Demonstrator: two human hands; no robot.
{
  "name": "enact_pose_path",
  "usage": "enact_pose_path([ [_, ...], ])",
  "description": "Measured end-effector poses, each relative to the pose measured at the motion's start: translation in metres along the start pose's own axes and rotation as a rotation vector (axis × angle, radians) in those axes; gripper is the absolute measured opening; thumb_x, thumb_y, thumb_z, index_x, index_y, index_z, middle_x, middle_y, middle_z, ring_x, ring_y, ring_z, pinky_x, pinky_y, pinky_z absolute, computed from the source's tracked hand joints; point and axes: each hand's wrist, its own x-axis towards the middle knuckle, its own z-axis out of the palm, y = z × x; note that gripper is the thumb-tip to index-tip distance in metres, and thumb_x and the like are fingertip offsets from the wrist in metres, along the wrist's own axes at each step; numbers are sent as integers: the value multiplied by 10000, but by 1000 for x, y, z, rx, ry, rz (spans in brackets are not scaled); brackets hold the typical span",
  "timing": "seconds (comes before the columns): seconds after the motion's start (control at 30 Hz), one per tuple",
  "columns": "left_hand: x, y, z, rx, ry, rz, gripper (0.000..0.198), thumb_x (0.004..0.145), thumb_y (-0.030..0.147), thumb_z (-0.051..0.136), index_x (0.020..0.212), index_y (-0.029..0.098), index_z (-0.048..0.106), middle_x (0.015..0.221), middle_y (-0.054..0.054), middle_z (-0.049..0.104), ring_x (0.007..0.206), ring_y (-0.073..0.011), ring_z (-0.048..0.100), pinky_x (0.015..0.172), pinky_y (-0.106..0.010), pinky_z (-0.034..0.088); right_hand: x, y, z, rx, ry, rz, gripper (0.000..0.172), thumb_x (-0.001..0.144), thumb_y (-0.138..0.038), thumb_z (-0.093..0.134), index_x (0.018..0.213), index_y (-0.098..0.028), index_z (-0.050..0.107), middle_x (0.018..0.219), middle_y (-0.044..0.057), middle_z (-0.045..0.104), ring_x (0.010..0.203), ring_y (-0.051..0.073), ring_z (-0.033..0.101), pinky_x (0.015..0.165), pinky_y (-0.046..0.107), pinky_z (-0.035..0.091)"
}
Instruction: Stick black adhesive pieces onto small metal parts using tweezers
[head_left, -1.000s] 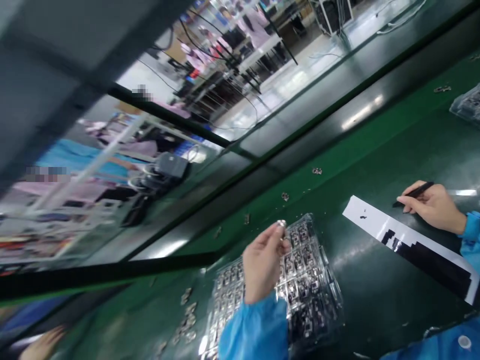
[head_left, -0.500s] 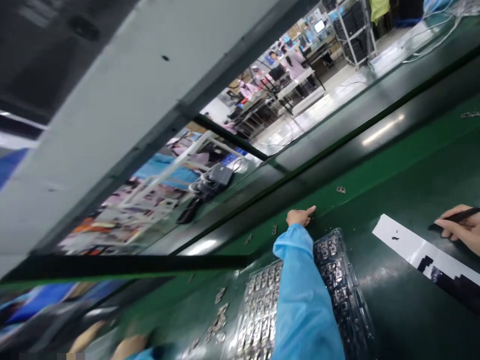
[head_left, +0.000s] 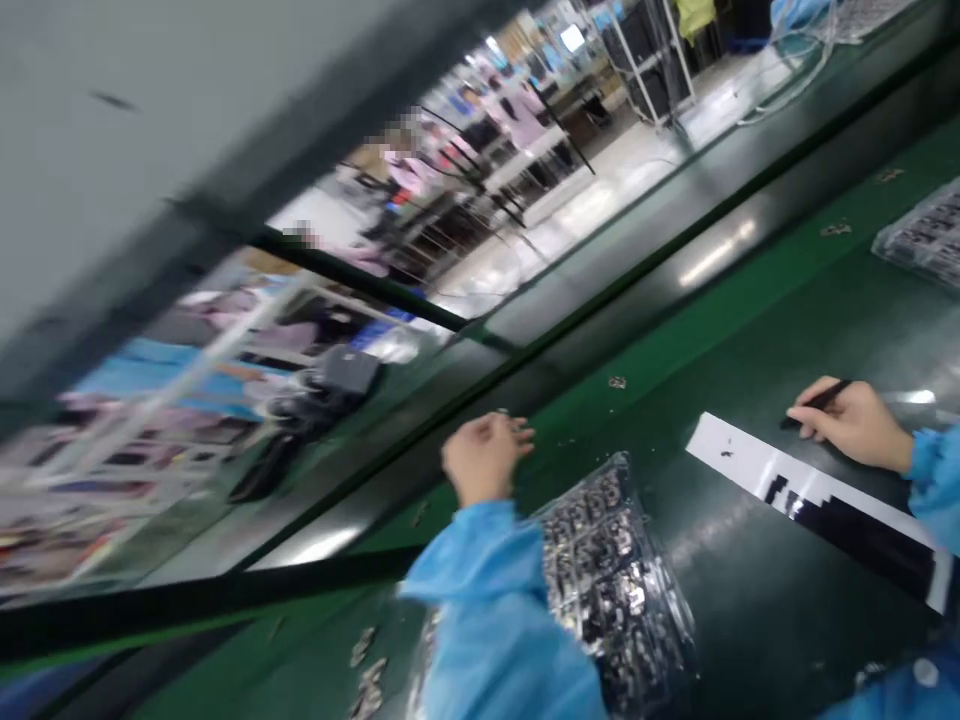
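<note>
A small metal part [head_left: 501, 412], seemingly pinched in the curled left hand [head_left: 484, 455] above the clear tray [head_left: 637, 600], is best seated squarely, while tweezers [head_left: 814, 400] are gripped by the right hand [head_left: 851, 425].

- The left hand [head_left: 484, 458] is raised ahead of the body, back toward the camera, its fingers [head_left: 517, 435] curled loosely inward; blur hides whether they pinch anything.
- The left forearm, in a blue sleeve, rises from the lower edge.
- The right hand [head_left: 851, 422] is held low to the right, fingers pinched together, wrist in a blue cuff.
</note>
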Motion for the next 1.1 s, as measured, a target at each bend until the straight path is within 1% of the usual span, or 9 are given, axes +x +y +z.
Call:
enact_pose_path([
  [0.07, -25, 9, -10, -139, -57, -37, 246, 896, 227, 424, 1045, 74, 546, 895, -72, 660, 720, -134, 655, 597, -273, 559, 3, -3, 0, 71, 7, 18, 412, 617, -472, 729, 785, -126, 580, 525, 25, 627, 458, 148, 619, 449, 243, 509],
  [0.17, -83, 22, -19, -332, -90, -20, 288, 739, 304, 647, 976, 151, 584, 794, -13, 676, 636, -145, 652, 534, -257, 550, 7, -7, -1, 134, -35, 51, 404, 598, -443, 754, 760, -126, 564, 498, 2, 600, 453, 140, 610, 435, 231, 497],
  [0.2, -108, 25, -19, -297, -137, 71, 306, 727, 368, 660, 955, 172, 600, 742, -2, 676, 547, -143, 632, 488, -258, 534, 7, -8, -2, 141, -70, 58, 393, 601, -436, 756, 743, -126, 560, 486, -3, 591, 446, 135, 604, 428, 226, 490],
  [0.27, -158, 30, -11, -206, -257, 419, 266, 775, 400, 615, 942, 193, 630, 749, -11, 694, 514, -143, 620, 475, -256, 526, 5, -11, -3, 143, -148, 72, 368, 614, -420, 754, 713, -130, 549, 462, -13, 572, 429, 126, 589, 411, 214, 474],
  [0.33, -202, 33, 8, -159, -373, 775, 184, 867, 311, 502, 917, 191, 633, 821, -38, 715, 609, -151, 652, 582, -265, 554, 0, -14, -2, 136, -215, 87, 346, 627, -406, 747, 694, -136, 541, 447, -27, 553, 415, 118, 576, 399, 205, 461],
  [0.43, -243, 37, 43, -38, -400, 1043, 203, 899, 162, 407, 917, 172, 610, 1063, -88, 693, 797, -176, 663, 662, -278, 555, -8, -16, 1, 100, -294, 87, 334, 638, -409, 734, 668, -142, 535, 451, -37, 538, 404, 110, 565, 393, 203, 454],
  [0.5, -254, 38, 59, 78, -376, 1074, 179, 884, 126, 425, 903, 177, 596, 1198, -85, 637, 776, -184, 646, 567, -281, 538, -11, -17, 2, 71, -322, 81, 341, 642, -425, 725, 657, -143, 534, 464, -33, 541, 404, 111, 566, 390, 204, 449],
  [0.6, -260, 41, 68, 165, -367, 1080, 141, 868, 126, 464, 874, 199, 584, 1265, -49, 597, 706, -184, 612, 459, -287, 485, -12, -16, 2, 32, -316, 78, 344, 655, -434, 714, 651, -144, 530, 470, -25, 543, 408, 115, 569, 387, 207, 438],
  [1.1, -250, 48, 68, 235, -531, 962, 160, 914, 209, 400, 874, 205, 555, 1349, -66, 521, 795, -184, 609, 548, -284, 514, -4, -18, 14, -4, -280, 131, 323, 632, -380, 755, 665, -155, 526, 510, -36, 549, 434, 114, 582, 406, 207, 444],
])
